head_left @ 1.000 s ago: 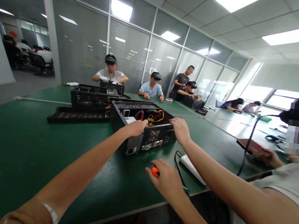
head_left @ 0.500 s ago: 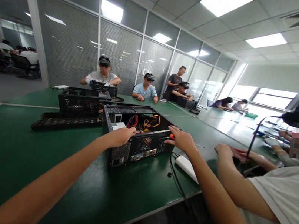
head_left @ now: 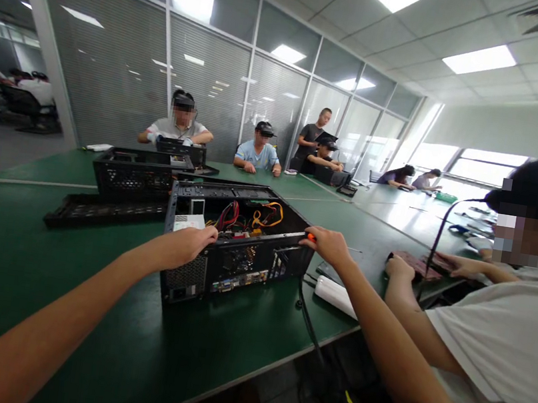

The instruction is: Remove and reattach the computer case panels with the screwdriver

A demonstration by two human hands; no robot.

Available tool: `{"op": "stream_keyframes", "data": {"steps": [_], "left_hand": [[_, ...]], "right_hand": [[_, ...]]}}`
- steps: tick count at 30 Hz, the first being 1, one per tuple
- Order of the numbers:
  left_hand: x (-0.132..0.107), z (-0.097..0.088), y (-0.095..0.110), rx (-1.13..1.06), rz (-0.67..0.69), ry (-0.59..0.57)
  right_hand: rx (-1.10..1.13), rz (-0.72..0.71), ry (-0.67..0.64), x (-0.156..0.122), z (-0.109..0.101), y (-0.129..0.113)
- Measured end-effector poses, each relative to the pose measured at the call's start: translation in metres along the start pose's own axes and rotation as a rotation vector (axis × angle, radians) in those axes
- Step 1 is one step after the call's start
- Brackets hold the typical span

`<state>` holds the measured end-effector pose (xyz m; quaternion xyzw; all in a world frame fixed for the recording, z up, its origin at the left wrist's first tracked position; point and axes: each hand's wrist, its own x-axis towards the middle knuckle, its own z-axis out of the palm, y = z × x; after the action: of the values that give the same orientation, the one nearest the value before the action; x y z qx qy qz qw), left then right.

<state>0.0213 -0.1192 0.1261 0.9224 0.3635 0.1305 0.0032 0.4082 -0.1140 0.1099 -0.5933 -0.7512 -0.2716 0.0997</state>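
A black computer case [head_left: 241, 251] lies on its side before me, its upper side uncovered and its rear panel with ports facing me. Red, yellow and orange cables [head_left: 267, 215] show inside, beside a silver power supply [head_left: 189, 222]. My left hand [head_left: 195, 243] is closed on the near top edge by the power supply. At the right corner my right hand [head_left: 330, 248] is closed on the rim. An orange handle, apparently a screwdriver's [head_left: 312, 237], shows between its fingers. A thin shaft appears beyond that hand.
Left of the case lie a black panel [head_left: 105, 212] and another open case [head_left: 139, 172]. A white power bank [head_left: 336, 295] with a black cable sits near the table [head_left: 102, 331] edge. At right, a co-worker [head_left: 497, 330] handles a reddish board. Others sit across the table.
The case has turned slightly, its left rear corner swinging left and toward me, with both my hands on it. My right fingers have closed more. The view has shifted a little.
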Motion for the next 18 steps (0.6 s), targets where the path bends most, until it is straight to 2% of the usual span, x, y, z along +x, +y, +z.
{"op": "stream_keyframes", "data": {"steps": [7,14,18], "left_hand": [[-0.007,-0.009,0.004,-0.005,0.038,-0.009],[-0.038,-0.023,-0.006,-0.057,-0.068,-0.007],[-0.04,-0.022,-0.014,-0.032,-0.084,0.008]], "right_hand": [[0.006,-0.015,-0.001,-0.005,-0.01,-0.003],[0.013,-0.12,-0.001,-0.021,-0.03,-0.026],[0.03,-0.096,-0.002,-0.023,-0.032,-0.034]]}}
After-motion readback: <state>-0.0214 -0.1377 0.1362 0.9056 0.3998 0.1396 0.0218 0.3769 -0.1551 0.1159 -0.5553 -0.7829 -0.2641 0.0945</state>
